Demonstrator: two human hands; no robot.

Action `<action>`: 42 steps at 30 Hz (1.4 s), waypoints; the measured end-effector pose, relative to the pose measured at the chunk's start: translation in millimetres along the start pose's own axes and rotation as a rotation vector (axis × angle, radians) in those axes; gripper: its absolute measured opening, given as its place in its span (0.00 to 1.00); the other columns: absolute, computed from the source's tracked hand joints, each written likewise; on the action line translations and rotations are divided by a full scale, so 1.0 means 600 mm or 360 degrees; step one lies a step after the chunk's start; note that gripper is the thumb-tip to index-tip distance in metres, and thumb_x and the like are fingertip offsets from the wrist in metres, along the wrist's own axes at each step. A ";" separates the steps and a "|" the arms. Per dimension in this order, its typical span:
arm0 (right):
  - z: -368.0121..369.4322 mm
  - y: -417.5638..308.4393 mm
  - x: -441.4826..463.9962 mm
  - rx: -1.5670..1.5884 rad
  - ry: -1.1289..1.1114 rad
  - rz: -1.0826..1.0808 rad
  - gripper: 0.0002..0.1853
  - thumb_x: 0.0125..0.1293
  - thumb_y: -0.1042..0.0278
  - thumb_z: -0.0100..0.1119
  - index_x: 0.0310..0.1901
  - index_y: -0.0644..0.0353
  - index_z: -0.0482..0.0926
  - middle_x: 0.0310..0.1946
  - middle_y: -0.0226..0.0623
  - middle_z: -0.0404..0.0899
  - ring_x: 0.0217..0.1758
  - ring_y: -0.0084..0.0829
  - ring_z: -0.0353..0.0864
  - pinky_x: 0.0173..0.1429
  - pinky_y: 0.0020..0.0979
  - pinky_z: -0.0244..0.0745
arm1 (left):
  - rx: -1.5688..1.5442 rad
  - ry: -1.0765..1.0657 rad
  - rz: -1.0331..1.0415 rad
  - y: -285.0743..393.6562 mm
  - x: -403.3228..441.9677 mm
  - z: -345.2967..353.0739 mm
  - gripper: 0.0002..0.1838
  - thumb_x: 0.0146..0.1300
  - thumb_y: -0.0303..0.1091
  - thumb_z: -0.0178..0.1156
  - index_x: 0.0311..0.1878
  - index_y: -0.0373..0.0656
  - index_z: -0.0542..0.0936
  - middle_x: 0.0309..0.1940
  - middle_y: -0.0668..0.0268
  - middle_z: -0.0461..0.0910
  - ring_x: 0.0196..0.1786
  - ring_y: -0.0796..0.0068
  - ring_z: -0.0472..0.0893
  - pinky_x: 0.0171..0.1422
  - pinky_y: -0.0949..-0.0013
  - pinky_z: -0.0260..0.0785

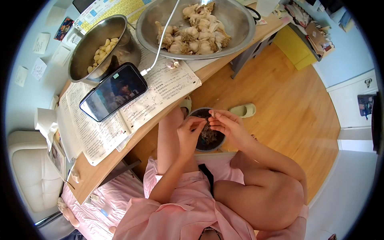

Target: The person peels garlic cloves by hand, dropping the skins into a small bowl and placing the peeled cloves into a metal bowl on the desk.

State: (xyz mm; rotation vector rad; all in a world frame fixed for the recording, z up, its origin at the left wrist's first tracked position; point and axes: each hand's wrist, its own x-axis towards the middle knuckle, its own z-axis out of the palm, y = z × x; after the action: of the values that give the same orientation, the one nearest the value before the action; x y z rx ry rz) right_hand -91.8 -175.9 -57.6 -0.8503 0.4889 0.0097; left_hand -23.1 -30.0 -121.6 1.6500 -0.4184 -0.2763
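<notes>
My left hand (191, 130) is closed in a pinch over the bin; whatever its fingertips hold is too small to make out. Close beside it, my right hand (227, 125) pinches a small pale garlic clove (213, 114) between thumb and fingers. Both hands are above a round bin (199, 149) containing dark, papery scraps (209, 135). Up on the desk, a wide metal basin (150, 30) holds several whole garlic bulbs (196, 40). Left of it, a deep steel pot (76, 66) contains peeled cloves (105, 51).
A phone (114, 92) with a white cable (165, 34) leans by the pot on printed papers (160, 96). A small garlic piece (173, 64) lies near the basin. The desk edge (140, 138) runs left of my hands. A green slipper (243, 111) rests on the wooden floor.
</notes>
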 end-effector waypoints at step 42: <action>-0.023 0.009 -0.008 -0.0576 -0.0399 -0.0146 0.07 0.66 0.68 0.55 0.41 0.62 0.72 0.35 0.31 0.77 0.36 0.20 0.77 0.42 0.23 0.74 | 0.0161 -0.0587 0.0455 0.078 0.008 -0.035 0.08 0.64 0.28 0.52 0.31 0.35 0.73 0.19 0.60 0.65 0.21 0.67 0.67 0.27 0.70 0.60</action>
State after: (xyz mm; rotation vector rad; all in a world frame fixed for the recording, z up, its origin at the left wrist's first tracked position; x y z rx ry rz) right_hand -103.0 -181.3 -67.1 -1.2078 0.2129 0.1220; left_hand -15.3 -17.3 -72.5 1.6136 -0.9510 -0.3494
